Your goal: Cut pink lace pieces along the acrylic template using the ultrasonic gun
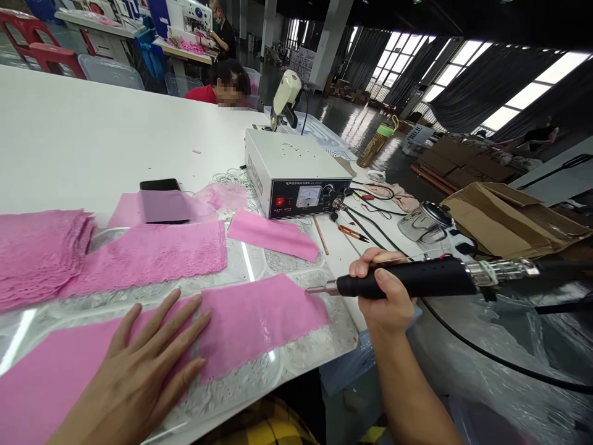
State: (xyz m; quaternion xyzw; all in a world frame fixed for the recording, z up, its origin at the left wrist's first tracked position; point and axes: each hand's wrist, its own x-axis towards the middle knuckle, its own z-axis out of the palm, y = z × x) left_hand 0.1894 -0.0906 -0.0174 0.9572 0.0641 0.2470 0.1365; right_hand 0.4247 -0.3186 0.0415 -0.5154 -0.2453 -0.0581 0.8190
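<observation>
My left hand point(152, 358) lies flat with its fingers spread, pressing on pink fabric pieces point(60, 371). In my right hand point(386, 290) is a black handheld ultrasonic welding gun point(412, 279), with the fingers wrapped round its body. Its metal tip touches or hovers just over the upper right edge of a pink fabric piece point(259, 321); contact is hard to tell. That piece lies on a clear patterned plastic sheet point(308, 352). Behind it rest a folded pink strip point(273, 235) and a lace-edged piece point(185, 250).
A control box point(296, 173) stands behind the fabric, its cables trailing right. Nearby are orange-handled snips point(353, 233), a glass jar point(424, 224) and a phone point(164, 201). A fabric stack point(41, 256) sits left. Two people are beyond the table, and a cardboard box point(514, 219) stands right.
</observation>
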